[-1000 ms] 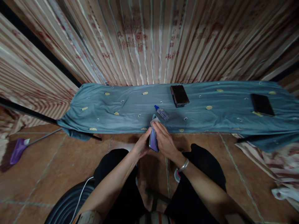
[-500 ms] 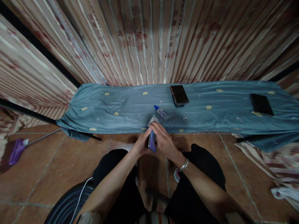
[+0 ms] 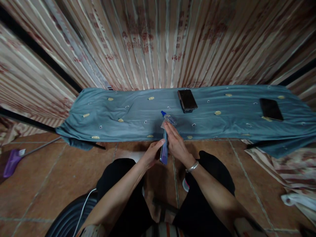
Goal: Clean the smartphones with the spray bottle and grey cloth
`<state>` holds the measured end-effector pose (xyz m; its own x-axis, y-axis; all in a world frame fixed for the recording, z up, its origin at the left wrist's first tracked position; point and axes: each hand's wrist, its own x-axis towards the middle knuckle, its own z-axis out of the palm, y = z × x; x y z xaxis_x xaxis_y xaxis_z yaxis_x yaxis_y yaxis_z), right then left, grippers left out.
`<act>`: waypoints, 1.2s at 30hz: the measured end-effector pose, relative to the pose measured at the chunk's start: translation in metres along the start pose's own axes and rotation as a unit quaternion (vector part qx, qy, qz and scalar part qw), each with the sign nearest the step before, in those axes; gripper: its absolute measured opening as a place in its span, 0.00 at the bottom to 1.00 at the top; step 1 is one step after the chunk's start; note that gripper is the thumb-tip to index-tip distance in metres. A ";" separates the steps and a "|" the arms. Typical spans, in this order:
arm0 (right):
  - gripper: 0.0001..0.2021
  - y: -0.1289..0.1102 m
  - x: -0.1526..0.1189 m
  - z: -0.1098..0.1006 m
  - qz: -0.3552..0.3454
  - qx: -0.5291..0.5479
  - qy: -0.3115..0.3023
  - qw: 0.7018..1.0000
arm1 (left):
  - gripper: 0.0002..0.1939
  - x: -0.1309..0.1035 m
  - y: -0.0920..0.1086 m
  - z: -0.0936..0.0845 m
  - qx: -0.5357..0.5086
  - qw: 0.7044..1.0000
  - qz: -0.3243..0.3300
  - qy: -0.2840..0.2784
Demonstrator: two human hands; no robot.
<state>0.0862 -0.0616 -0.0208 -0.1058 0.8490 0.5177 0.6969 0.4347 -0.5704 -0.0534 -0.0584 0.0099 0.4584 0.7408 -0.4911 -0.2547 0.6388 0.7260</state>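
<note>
Tilted on its edge above my knees is a phone (image 3: 164,152) with a bluish-purple face. My left hand (image 3: 151,154) grips its lower part, thumb on the near edge. A pale cloth (image 3: 164,123) is pinched in my right hand (image 3: 174,141), whose fingers lie along the phone's upper end. Just beyond the cloth, a clear bottle (image 3: 172,120) with a blue cap lies on the blue-green covered table (image 3: 133,112), partly hidden by the cloth.
A stack of dark phones (image 3: 187,100) stands behind and right of the bottle. Another dark flat device (image 3: 271,109) lies at the table's right. Pleated curtains surround the table. A purple broom (image 3: 12,163) is on the floor at left.
My right hand and the cloth have shifted along the phone, with the cloth now over part of the bottle. More of the phone shows between my hands. The whole view has moved slightly.
</note>
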 end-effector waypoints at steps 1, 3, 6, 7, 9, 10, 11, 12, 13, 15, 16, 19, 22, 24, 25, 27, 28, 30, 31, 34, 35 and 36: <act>0.30 0.000 0.000 0.001 0.014 0.009 0.001 1.000 | 0.25 0.000 -0.001 0.000 -0.001 1.000 0.000 -0.002; 0.30 0.000 -0.001 0.002 0.039 0.025 0.000 0.999 | 0.24 0.000 -0.001 -0.001 -0.003 1.000 0.002 -0.004; 0.28 0.002 -0.004 0.005 0.067 0.047 -0.004 0.997 | 0.24 -0.001 0.001 -0.002 -0.007 1.000 0.004 -0.005; 0.28 0.002 -0.005 0.005 0.074 0.053 -0.005 0.996 | 0.24 -0.001 0.002 -0.002 -0.008 1.000 0.005 -0.006; 0.27 0.004 -0.006 0.007 0.083 0.065 -0.006 0.994 | 0.23 -0.002 0.004 -0.004 -0.010 1.000 0.007 -0.010; 0.27 0.005 -0.007 0.007 0.085 0.070 -0.007 0.994 | 0.23 -0.002 0.005 -0.004 -0.011 1.000 0.009 -0.012; 0.27 0.006 -0.008 0.008 0.086 0.074 -0.007 0.993 | 0.23 -0.002 0.005 -0.005 -0.013 1.000 0.011 -0.014; 0.27 0.008 -0.008 0.009 0.088 0.078 -0.007 0.993 | 0.24 -0.001 0.006 -0.005 -0.013 1.000 0.013 -0.014; 0.27 0.008 -0.008 0.009 0.089 0.083 -0.007 0.993 | 0.24 -0.001 0.006 -0.006 -0.013 1.000 0.015 -0.014; 0.26 0.010 -0.008 0.009 0.095 0.093 -0.003 0.991 | 0.24 -0.001 0.006 -0.006 -0.010 1.000 0.017 -0.015; 0.26 0.011 -0.008 0.009 0.099 0.100 0.002 0.990 | 0.24 -0.001 0.006 -0.006 -0.009 1.000 0.019 -0.016; 0.24 0.012 -0.007 0.009 0.122 0.127 0.019 0.984 | 0.22 0.001 0.005 -0.007 -0.005 1.000 0.024 -0.015; 0.23 0.012 -0.005 0.010 0.159 0.155 0.033 0.975 | 0.21 0.003 0.004 -0.007 -0.013 1.000 0.022 -0.005; 0.23 0.011 -0.006 0.012 0.179 0.168 0.039 0.969 | 0.21 0.006 0.004 -0.007 -0.032 0.999 0.020 0.005; 0.23 0.010 -0.007 0.013 0.189 0.174 0.038 0.966 | 0.21 0.007 0.004 -0.007 -0.043 0.999 0.022 0.009; 0.22 0.009 -0.009 0.014 0.206 0.187 0.027 0.960 | 0.20 0.009 0.006 -0.006 -0.060 0.998 0.030 0.015; 0.22 0.008 -0.010 0.015 0.214 0.194 0.019 0.957 | 0.20 0.009 0.007 -0.006 -0.064 0.997 0.035 0.017; 0.22 0.008 -0.012 0.016 0.228 0.207 0.010 0.951 | 0.18 0.010 0.007 -0.006 -0.064 0.997 0.040 0.019; 0.21 0.008 -0.012 0.017 0.230 0.211 0.014 0.950 | 0.18 0.010 0.007 -0.007 -0.060 0.997 0.041 0.016; 0.19 0.011 -0.012 0.018 0.224 0.220 0.046 0.948 | 0.18 0.011 0.006 -0.008 -0.042 0.998 0.049 -0.006; 0.19 0.012 -0.012 0.018 0.220 0.225 0.052 0.948 | 0.18 0.012 0.005 -0.008 -0.038 0.998 0.051 -0.010; 0.18 0.012 -0.012 0.019 0.219 0.233 0.053 0.946 | 0.19 0.012 0.004 -0.009 -0.037 0.998 0.052 -0.012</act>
<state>0.0825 -0.0602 -0.0461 0.2100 0.9543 0.2128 0.2672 0.1533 -0.9514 -0.0564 -0.0450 0.0031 0.4459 0.7990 -0.4036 -0.3636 0.5737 0.7340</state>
